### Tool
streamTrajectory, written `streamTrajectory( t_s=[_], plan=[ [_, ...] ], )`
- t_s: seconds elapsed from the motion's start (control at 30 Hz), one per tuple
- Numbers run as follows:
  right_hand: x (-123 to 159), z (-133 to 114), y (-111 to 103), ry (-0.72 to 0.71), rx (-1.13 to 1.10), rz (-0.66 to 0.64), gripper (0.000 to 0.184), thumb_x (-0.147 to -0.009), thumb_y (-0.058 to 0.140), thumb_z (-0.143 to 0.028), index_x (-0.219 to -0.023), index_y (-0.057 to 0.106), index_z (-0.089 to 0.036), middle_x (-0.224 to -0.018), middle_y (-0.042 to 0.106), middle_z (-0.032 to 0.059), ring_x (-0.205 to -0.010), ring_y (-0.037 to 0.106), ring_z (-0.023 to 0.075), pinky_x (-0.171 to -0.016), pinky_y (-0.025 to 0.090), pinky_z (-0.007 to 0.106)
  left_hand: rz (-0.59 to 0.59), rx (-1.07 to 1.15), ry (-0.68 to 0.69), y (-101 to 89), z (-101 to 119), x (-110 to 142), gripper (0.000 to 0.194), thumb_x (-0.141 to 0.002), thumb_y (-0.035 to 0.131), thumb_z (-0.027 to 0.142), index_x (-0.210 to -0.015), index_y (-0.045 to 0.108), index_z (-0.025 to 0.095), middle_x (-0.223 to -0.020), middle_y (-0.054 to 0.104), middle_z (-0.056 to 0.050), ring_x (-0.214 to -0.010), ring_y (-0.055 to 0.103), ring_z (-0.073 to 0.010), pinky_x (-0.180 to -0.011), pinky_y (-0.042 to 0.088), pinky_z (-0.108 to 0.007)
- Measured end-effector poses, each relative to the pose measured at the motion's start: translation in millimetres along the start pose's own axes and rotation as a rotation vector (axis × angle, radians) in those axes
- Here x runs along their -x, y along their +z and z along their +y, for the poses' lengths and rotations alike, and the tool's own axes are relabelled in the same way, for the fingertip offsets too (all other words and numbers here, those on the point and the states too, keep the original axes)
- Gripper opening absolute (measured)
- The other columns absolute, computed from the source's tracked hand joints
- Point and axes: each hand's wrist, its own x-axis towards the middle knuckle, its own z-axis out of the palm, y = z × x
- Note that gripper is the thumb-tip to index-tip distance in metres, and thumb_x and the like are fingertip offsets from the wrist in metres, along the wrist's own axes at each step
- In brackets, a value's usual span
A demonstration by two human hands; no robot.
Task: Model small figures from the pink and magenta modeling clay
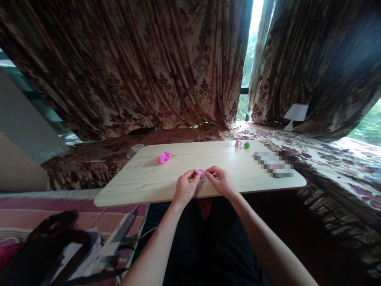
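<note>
Near the front edge of the table, a small light-pink piece (201, 173) is pinched in my left hand (187, 185). It looks soft and rounded; its kind is too small to make out. My right hand (222, 180) is closed too, its thumb and fingertips pressed on the right side of the same piece. Farther left on the tabletop lies a bright-pink lump (164, 157), like modelling clay. Toward the back right stand a tiny pink cup-shaped thing (237, 143) with a loop on its side and a small green round thing (247, 145).
The pale wooden table (143, 186) has rounded corners. A pixelated flat object (274, 163) lies on its right side. A clear container (135, 150) is by the back-left corner. Behind, a white lamp (297, 113) stands on the cloth-covered sill. A black bag (38, 250) lies lower left.
</note>
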Motion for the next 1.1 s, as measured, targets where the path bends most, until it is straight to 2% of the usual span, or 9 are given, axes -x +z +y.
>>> streamTrajectory(
  t_s=[0.23,0.33,0.53,0.9,1.1],
  plan=[
    [-1.0,-5.6,-4.4,-0.002,-0.006,-0.01,0.024,-0.085,0.049,-0.032,-0.084,0.068,-0.018,-0.082,0.067,0.0035,-0.079,0.061,0.0151,-0.069,0.047,0.025,-0.018,-0.007,0.005,-0.7,3.7,0.2,0.021,-0.078,0.053,0.032,-0.085,0.068,0.018,-0.092,0.07,-0.003,-0.089,0.063,-0.018,-0.087,0.043,-0.027],
    [-1.3,-7.0,-5.2,-0.019,-0.004,-0.027,0.023,-0.085,0.049,-0.03,-0.08,0.069,-0.02,-0.082,0.066,0.0033,-0.079,0.06,0.0147,-0.073,0.046,0.026,-0.022,-0.015,0.002,-0.2,4.3,0.5,0.022,-0.078,0.053,0.031,-0.088,0.068,0.019,-0.092,0.07,-0.002,-0.089,0.062,-0.0178,-0.085,0.043,-0.027],
    [-0.6,-3.8,-2.2,-0.022,-0.009,-0.016,0.02,-0.083,0.053,-0.031,-0.08,0.069,-0.02,-0.079,0.065,0.0026,-0.076,0.06,0.0139,-0.065,0.046,0.023,-0.029,-0.027,-0.001,1.1,1.3,1.0,0.025,-0.078,0.053,0.031,-0.093,0.068,0.017,-0.09,0.071,-0.003,-0.085,0.063,-0.018,-0.083,0.045,-0.028],
    [-1.4,-2.0,-0.7,0.01,-0.026,-0.012,0.023,-0.082,0.054,-0.036,-0.078,0.068,-0.019,-0.077,0.066,0.0026,-0.072,0.061,0.0142,-0.062,0.047,0.023,-0.035,-0.041,0.018,2.9,3.1,1.9,0.024,-0.077,0.054,0.029,-0.094,0.068,0.018,-0.091,0.071,-0.003,-0.085,0.063,-0.0176,-0.082,0.046,-0.027],
    [-1.7,-3.1,-0.1,0.019,-0.046,-0.006,0.023,-0.083,0.052,-0.036,-0.087,0.068,-0.019,-0.083,0.067,0.0035,-0.074,0.061,0.0142,-0.065,0.048,0.024,-0.033,-0.053,0.021,3.7,-1.0,0.8,0.026,-0.077,0.056,0.03,-0.097,0.068,0.018,-0.097,0.071,-0.004,-0.09,0.064,-0.0183,-0.086,0.046,-0.028]
  ],
)
